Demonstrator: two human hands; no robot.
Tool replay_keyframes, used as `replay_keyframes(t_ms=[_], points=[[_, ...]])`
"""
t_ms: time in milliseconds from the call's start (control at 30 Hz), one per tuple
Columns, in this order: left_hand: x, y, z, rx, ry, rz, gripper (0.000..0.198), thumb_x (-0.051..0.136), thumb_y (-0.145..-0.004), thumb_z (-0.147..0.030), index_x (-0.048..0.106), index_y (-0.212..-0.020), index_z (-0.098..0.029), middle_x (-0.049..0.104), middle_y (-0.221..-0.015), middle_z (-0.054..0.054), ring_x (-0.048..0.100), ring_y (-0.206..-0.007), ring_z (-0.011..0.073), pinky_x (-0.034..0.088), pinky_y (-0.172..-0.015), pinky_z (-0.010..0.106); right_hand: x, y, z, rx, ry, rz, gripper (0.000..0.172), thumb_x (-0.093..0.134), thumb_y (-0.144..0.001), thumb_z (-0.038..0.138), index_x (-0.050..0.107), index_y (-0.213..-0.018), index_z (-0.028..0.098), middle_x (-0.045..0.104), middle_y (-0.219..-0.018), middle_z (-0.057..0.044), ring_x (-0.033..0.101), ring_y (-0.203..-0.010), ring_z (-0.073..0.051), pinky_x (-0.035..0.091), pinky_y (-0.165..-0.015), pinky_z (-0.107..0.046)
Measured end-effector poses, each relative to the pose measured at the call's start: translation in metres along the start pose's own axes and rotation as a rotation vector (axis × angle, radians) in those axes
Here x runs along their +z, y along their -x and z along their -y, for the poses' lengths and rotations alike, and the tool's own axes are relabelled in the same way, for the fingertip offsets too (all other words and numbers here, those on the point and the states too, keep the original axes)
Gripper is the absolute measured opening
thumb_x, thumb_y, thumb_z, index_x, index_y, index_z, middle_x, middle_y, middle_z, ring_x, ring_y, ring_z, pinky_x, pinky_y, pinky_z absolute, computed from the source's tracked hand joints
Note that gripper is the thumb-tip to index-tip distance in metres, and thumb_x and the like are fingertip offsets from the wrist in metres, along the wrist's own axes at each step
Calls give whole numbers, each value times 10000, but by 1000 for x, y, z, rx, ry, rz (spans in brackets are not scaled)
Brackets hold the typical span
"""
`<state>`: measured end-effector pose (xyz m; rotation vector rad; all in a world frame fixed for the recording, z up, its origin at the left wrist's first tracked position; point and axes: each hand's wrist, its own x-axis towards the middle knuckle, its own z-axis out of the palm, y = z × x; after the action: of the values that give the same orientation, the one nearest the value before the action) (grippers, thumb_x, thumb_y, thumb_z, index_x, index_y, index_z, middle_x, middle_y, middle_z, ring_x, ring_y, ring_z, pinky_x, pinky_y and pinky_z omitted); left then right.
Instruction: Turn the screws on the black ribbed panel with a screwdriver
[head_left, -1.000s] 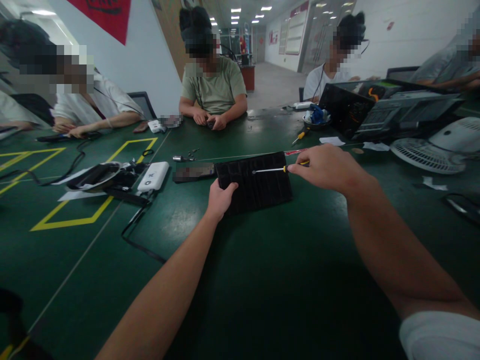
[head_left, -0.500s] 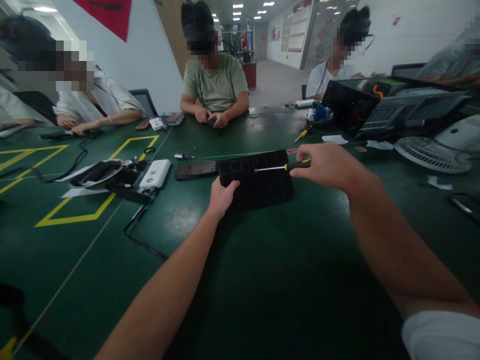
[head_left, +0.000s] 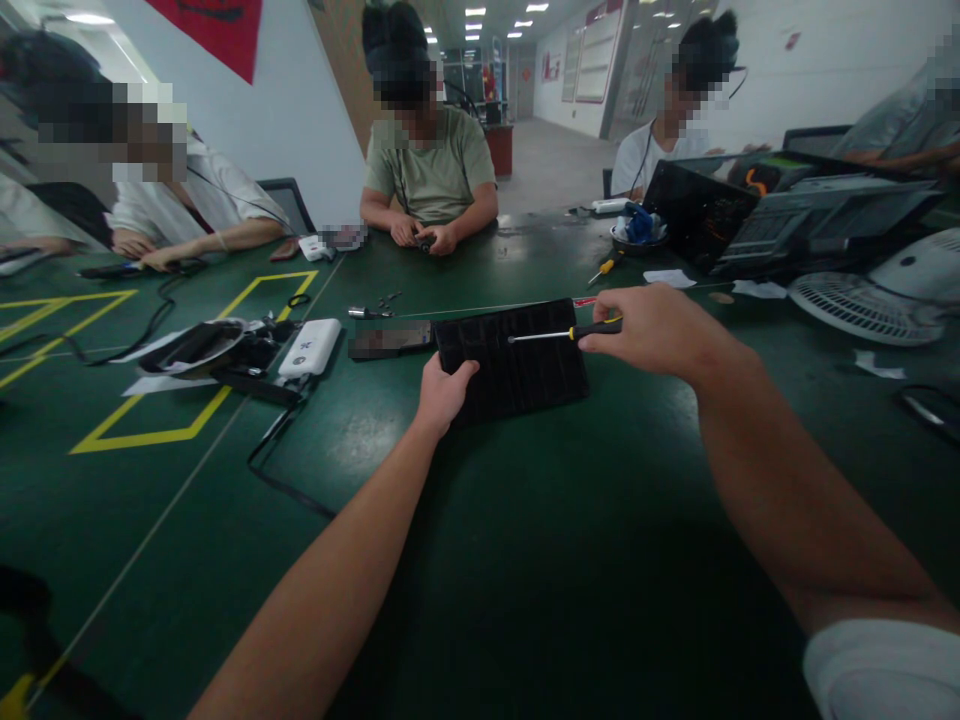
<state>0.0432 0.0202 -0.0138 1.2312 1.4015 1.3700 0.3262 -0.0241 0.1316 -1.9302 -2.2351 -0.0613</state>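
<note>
Across a dark green tabletop [head_left: 570,520], tools and small parts are scattered under ceiling lights. By the right hand [head_left: 645,328], the black-and-yellow handle of a slim screwdriver [head_left: 574,334] is pinched between thumb and fingers; its steel shaft is pointed leftward over a black ribbed panel [head_left: 529,375], and its tip is set at a small spot near the panel's middle. Whether that spot is a screw cannot be told. By the left hand [head_left: 444,395], the panel is gripped at its left side, the thumb laid on top and the other fingers hidden. Just left of the panel, a flat dark object [head_left: 391,342] is partly pixelated. Behind it, a short metal cylinder [head_left: 361,313] is placed near tiny loose pieces [head_left: 390,298]. Farther left, a white box [head_left: 310,348] is seen beside a round tray [head_left: 180,366]. Beyond the right hand, a second screwdriver [head_left: 601,270] is left near a bowl [head_left: 637,246]; at far right, a white fan [head_left: 866,308] is laid down.
</note>
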Motion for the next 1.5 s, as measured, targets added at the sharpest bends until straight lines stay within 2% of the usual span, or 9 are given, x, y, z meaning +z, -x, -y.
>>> replay_keyframes(t_ms=[667,933,1233,1367,1500], points=[[0,1,-2,-2,10,3,265,802,-746,-266,749,-993,-188,807,-1019,88,770,-982,289,640,-944,456,-1,1,0,15,-14,8,315,709,-906,541,789,-999,251,763,-867,-94,668,-798,-286,381,-667,-391],[0,2,-2,-20,10,9,277,793,-753,-266,747,-1016,-196,802,-1022,83,770,-1000,289,641,-956,453,1,-1,-2,-3,20,14,438,647,-946,631,852,-1024,252,809,-956,-125,712,-886,-322,458,-705,-414],[1,2,-2,1,12,7,289,793,-743,-273,754,-1011,-173,809,-1031,95,769,-992,289,634,-956,459,-4,-1,1,20,60,79,549,543,-988,661,850,-1116,224,809,-1025,-160,715,-941,-345,466,-720,-429],[1,2,-3,-9,4,6,283,798,-748,-265,752,-1015,-182,811,-1041,98,773,-995,292,638,-954,462,-3,-2,0,12,27,68,524,561,-978,665,838,-1076,231,803,-1005,-151,709,-920,-328,463,-717,-417],[0,3,-3,2,0,3,260,796,-751,-268,746,-995,-190,805,-1036,93,770,-1002,291,634,-966,464,-1,0,0,21,19,45,399,695,-897,581,804,-1080,243,792,-960,-120,701,-888,-327,433,-700,-410]])
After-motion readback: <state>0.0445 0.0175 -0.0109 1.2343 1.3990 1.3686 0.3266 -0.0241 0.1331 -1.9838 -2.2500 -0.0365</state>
